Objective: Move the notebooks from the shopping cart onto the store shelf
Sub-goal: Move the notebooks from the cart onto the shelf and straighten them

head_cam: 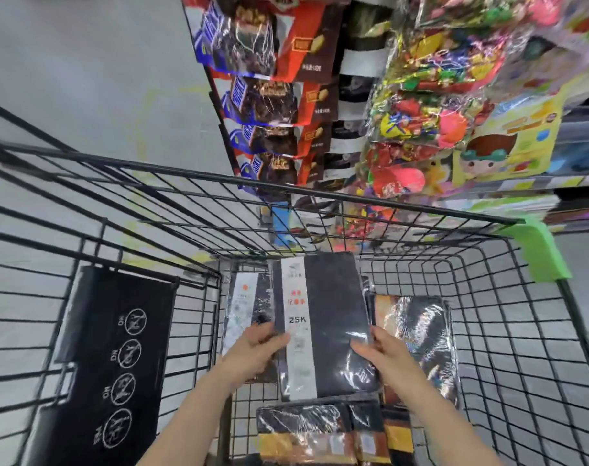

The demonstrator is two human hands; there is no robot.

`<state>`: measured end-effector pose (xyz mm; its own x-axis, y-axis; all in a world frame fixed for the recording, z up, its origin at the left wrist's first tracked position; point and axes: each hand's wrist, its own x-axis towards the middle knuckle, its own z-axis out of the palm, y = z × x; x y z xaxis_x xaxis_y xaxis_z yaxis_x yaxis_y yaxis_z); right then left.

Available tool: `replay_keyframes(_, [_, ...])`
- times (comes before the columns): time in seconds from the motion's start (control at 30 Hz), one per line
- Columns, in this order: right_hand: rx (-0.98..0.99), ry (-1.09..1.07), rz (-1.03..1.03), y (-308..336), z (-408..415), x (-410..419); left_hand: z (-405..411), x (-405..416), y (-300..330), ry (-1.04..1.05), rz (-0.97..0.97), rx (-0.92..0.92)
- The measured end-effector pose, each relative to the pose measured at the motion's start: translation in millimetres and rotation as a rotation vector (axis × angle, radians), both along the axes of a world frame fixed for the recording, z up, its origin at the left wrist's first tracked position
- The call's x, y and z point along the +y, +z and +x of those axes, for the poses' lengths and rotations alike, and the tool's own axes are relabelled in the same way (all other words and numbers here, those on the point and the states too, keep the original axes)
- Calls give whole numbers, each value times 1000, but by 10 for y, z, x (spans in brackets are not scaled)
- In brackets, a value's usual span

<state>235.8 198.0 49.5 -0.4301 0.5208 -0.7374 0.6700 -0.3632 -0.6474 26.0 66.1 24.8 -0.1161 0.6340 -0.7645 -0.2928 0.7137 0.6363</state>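
Both hands grip the flat black shrink-wrapped notebook (pixel 323 324) above the wire cart (pixel 185 230): left hand (pixel 256 351) and right hand (pixel 383 354) fingers curl round its edges.

Both bare forearms reach forward into the shopping cart (pixel 320 193). The left hand (pixel 256 351) pinches the black notebook (pixel 330 317) at its left edge, thumb on top; the right hand (pixel 383 354) grips its right edge likewise.

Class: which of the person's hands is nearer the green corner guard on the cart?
Right. The right hand holds the notebook's edge below-left of the green guard; the left hand is farther left.
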Motion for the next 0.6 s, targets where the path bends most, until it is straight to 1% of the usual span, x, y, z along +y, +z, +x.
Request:
replay_keyframes(0.07, [-32, -2, 28, -63, 45, 53, -36, -48, -68, -72, -3, 162])
replay_keyframes(0.17, [-80, -35, 67, -186, 89, 50, -120, -220, -284, 36, -57, 438])
replay_keyframes(0.23, [-119, -68, 109, -265, 112, 11, -139, -324, -399, -9, -142, 555])
replay_keyframes(0.3, [-136, -83, 148, -327, 114, -34, -121, -381, -516, -133, -228, 615])
replay_keyframes(0.33, [-138, -94, 165, -342, 101, -46, -108, -382, -547, -168, -253, 634])
replay_keyframes(0.37, [-156, -107, 169, -384, 111, -52, -106, -387, -589, -161, -258, 640])
replay_keyframes(0.4, [-167, -105, 177, -403, 110, -56, -103, -385, -625, -92, -247, 628])
replay_keyframes(0.5, [-166, -76, 192, -401, 88, -59, -156, -333, -610, 265, -262, 554])
replay_keyframes(0.53, [-155, -74, 189, -385, 81, -64, -185, -304, -595, 294, -289, 543])
replay_keyframes(0.6, [-146, -79, 182, -349, 53, -73, -233, -248, -574, 196, -352, 561])
